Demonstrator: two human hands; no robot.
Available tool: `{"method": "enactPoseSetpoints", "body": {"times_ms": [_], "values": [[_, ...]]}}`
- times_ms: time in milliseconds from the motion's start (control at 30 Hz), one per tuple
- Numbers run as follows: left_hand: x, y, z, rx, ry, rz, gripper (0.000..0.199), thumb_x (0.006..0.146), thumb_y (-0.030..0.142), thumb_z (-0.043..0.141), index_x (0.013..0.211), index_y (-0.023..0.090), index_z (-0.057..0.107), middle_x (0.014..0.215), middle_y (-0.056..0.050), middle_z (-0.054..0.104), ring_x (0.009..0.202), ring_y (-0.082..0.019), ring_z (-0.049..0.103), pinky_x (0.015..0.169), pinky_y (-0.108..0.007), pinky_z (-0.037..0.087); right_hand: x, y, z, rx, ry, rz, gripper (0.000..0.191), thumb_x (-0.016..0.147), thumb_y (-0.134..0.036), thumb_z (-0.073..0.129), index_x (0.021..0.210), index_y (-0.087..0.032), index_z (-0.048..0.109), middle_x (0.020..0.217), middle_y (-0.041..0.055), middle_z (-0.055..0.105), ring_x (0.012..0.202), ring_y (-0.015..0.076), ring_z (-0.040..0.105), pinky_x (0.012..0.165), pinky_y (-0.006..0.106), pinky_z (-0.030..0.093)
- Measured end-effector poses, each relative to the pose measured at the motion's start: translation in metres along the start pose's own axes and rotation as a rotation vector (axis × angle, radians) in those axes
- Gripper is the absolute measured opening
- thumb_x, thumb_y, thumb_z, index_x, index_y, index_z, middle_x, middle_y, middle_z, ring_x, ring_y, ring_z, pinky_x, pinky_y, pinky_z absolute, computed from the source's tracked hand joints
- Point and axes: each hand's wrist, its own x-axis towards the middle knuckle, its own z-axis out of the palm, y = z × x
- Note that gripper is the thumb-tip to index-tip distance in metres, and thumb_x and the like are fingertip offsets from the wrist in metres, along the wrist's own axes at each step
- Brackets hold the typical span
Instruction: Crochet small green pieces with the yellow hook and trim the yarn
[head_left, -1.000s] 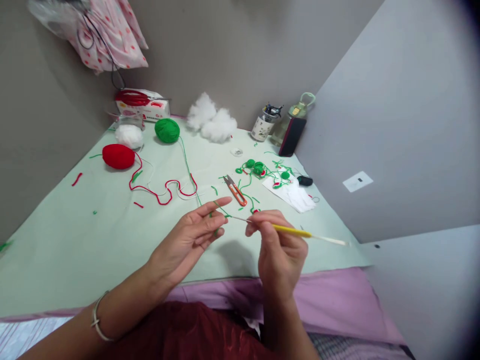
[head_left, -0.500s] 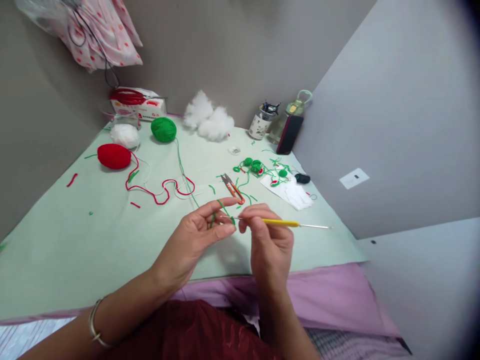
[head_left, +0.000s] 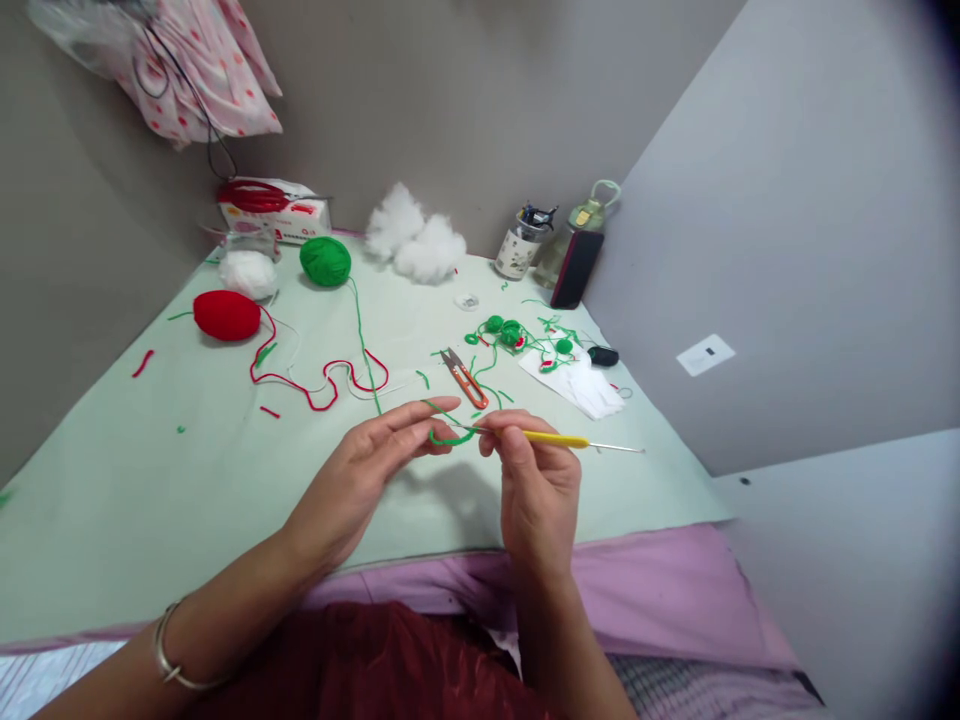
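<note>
My right hand (head_left: 536,480) is closed around a crochet hook (head_left: 556,439) with a yellow handle, its metal tip pointing left. A short green crochet chain (head_left: 452,440) curves from the hook's tip back to the fingers of my left hand (head_left: 382,450). Those fingers pinch the chain's end, and the green working strand runs over the index finger. That strand leads back to the green yarn ball (head_left: 325,261). Just beyond my hands lie orange-handled thread snips (head_left: 466,380), blades pointing away.
A red yarn ball (head_left: 227,315) and a white one (head_left: 247,274) sit at the left. White stuffing (head_left: 417,240) lies at the back. Small green crocheted pieces (head_left: 511,333) lie near white paper (head_left: 581,378). A phone (head_left: 577,269) leans against a bottle (head_left: 586,214) beside a pen cup (head_left: 519,247).
My left hand has moved slightly left, away from the hook's tip, and its fingers have shifted. The green chain now stretches visibly between both hands. The hook has moved a little left.
</note>
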Motion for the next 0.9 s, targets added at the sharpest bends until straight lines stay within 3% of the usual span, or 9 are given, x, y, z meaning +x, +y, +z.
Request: {"method": "enactPoseSetpoints", "body": {"times_ms": [100, 267, 467, 633, 733, 900], "values": [[0.003, 0.001, 0.008, -0.021, -0.012, 0.001, 0.028, 0.093, 0.045, 0.069, 0.11, 0.025, 0.08, 0.101, -0.003, 0.074, 0.099, -0.018, 0.062, 0.097, -0.03, 0.043, -0.001, -0.002, 0.002, -0.068, 0.003, -0.057, 0.014, 0.097, -0.025, 0.064, 0.093, -0.026, 0.078, 0.087, 0.0003, 0.072, 0.077, 0.0139, 0.059, 0.075, 0.032, 0.047], [0.008, -0.006, 0.012, -0.067, -0.02, -0.037, 0.04, 0.085, 0.031, 0.08, 0.124, 0.032, 0.074, 0.089, 0.003, 0.07, 0.087, -0.012, 0.06, 0.084, -0.023, 0.044, -0.002, -0.007, 0.003, -0.203, -0.004, -0.153, 0.015, 0.097, -0.021, 0.063, 0.095, -0.026, 0.077, 0.089, 0.0007, 0.074, 0.082, 0.0157, 0.064, 0.076, 0.033, 0.05], [0.009, -0.01, 0.012, -0.11, -0.056, -0.051, 0.043, 0.085, 0.025, 0.079, 0.128, 0.031, 0.073, 0.087, 0.003, 0.068, 0.09, -0.012, 0.061, 0.09, -0.025, 0.044, -0.004, -0.009, 0.006, -0.242, -0.013, -0.215, 0.018, 0.096, -0.016, 0.062, 0.094, -0.027, 0.077, 0.091, 0.0006, 0.075, 0.087, 0.0162, 0.067, 0.077, 0.032, 0.053], [0.007, -0.007, 0.014, -0.148, -0.035, -0.082, 0.04, 0.088, 0.034, 0.077, 0.126, 0.024, 0.074, 0.089, -0.001, 0.071, 0.089, -0.015, 0.063, 0.093, -0.029, 0.045, -0.006, -0.008, 0.006, -0.308, -0.048, -0.291, 0.023, 0.096, -0.011, 0.061, 0.1, -0.029, 0.076, 0.094, 0.0002, 0.076, 0.092, 0.0162, 0.067, 0.083, 0.034, 0.053], [0.008, -0.008, 0.012, -0.124, -0.022, -0.074, 0.044, 0.085, 0.028, 0.079, 0.128, 0.025, 0.072, 0.087, 0.001, 0.071, 0.087, -0.014, 0.064, 0.089, -0.028, 0.045, -0.007, -0.008, 0.005, -0.332, -0.062, -0.333, 0.025, 0.096, -0.01, 0.061, 0.103, -0.028, 0.075, 0.094, 0.0004, 0.076, 0.093, 0.0161, 0.067, 0.084, 0.034, 0.053], [0.005, -0.01, 0.014, -0.047, 0.023, -0.011, 0.051, 0.082, 0.024, 0.081, 0.132, 0.024, 0.068, 0.087, 0.001, 0.069, 0.086, -0.014, 0.064, 0.086, -0.027, 0.047, -0.007, -0.01, 0.004, -0.327, -0.076, -0.282, 0.021, 0.097, -0.012, 0.06, 0.099, -0.027, 0.074, 0.09, 0.0011, 0.074, 0.088, 0.0166, 0.067, 0.079, 0.034, 0.055]]}}
